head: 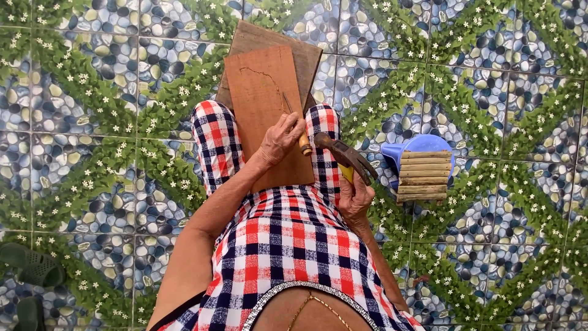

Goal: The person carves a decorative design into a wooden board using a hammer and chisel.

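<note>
A reddish wooden board [266, 104] rests on my lap, lying over a larger darker board [294, 52]. A carved line runs across the top board. My left hand [278, 140] is shut on a chisel [297, 129] with a wooden handle, its thin blade pointing up onto the board. My right hand [357, 197] grips a claw hammer [343, 156] by its yellow handle, the metal head raised just right of the chisel's butt. I wear a red, white and navy checked garment.
The floor is tiled in a pebble and green vine pattern [490, 79]. A small slatted wooden stool on a blue plastic object [422, 168] stands to my right. Dark green sandals [30, 270] lie at the lower left.
</note>
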